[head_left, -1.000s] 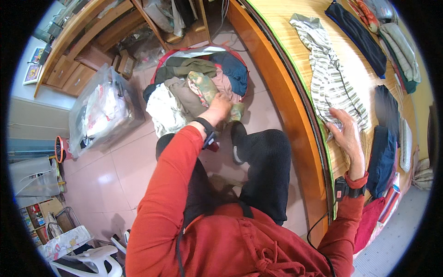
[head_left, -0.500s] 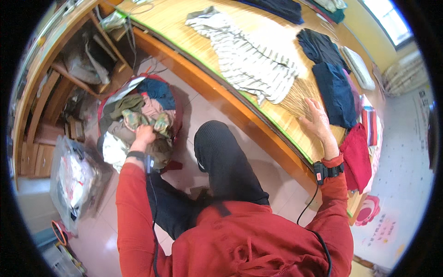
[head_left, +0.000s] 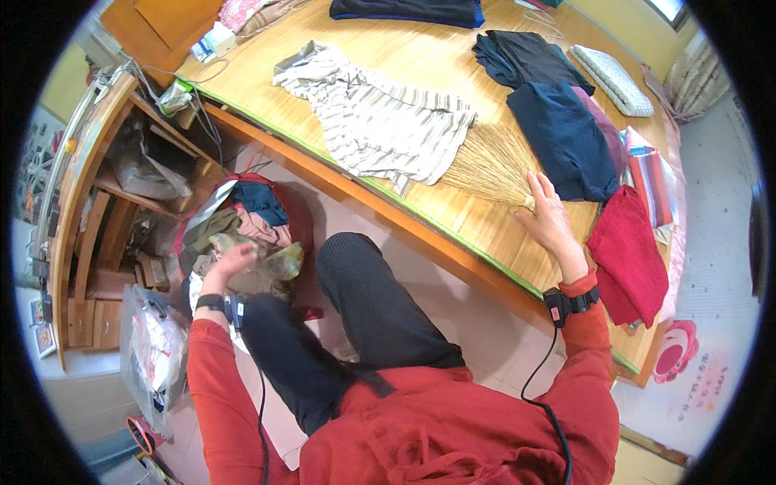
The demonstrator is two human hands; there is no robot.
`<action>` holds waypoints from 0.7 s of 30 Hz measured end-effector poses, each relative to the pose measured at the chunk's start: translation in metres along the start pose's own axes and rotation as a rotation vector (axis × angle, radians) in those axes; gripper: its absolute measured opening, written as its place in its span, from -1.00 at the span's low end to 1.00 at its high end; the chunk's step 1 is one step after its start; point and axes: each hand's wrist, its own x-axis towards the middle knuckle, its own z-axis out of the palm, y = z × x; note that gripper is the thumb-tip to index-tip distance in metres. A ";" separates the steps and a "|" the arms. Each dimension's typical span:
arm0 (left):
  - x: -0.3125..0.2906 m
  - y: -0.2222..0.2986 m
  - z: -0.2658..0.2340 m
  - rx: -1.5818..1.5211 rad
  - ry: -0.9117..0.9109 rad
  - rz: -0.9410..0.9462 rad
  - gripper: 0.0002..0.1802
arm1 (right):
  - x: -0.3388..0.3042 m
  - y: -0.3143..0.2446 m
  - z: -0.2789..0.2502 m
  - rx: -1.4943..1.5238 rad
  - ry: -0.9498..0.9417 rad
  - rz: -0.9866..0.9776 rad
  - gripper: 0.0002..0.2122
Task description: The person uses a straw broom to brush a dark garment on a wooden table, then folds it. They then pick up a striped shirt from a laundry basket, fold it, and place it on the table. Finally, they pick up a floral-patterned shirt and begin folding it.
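Note:
My left hand (head_left: 235, 262), a little blurred, is closed on a green patterned cloth (head_left: 284, 261) above the red round basket (head_left: 304, 212) of clothes on the floor. The cloth bunches out to the right of my fingers. On the wooden-slat bed mat, my right hand (head_left: 551, 220) lies with its fingers stretched out at the narrow end of a straw whisk broom (head_left: 491, 164). Whether my palm presses on the broom's handle is hidden. A white and grey striped shirt (head_left: 380, 121) lies spread on the mat, its lower end against the broom's bristles.
Folded dark blue clothes (head_left: 563, 141) and a red garment (head_left: 629, 255) lie right of the broom, a white quilted pad (head_left: 612, 79) farther back. A wooden shelf unit (head_left: 97, 218) and a clear plastic bag (head_left: 153, 347) stand left of the basket. The bed's wooden edge (head_left: 356, 187) runs diagonally.
My left hand has lifted slightly with the green patterned cloth, loosening it from the pile. My right hand stays on the mat, now closer to the broom's narrow end. The whole view has shifted.

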 end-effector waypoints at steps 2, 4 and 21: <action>0.006 0.030 -0.006 -0.024 0.110 0.144 -0.33 | 0.000 0.011 0.002 -0.012 -0.022 0.069 -0.19; 0.013 0.075 -0.006 -0.097 0.144 0.378 -0.30 | -0.001 0.019 0.002 0.013 0.012 -0.022 -0.20; 0.065 0.337 0.126 0.374 0.350 1.223 -0.02 | -0.109 0.035 -0.081 0.294 -0.055 0.271 -0.26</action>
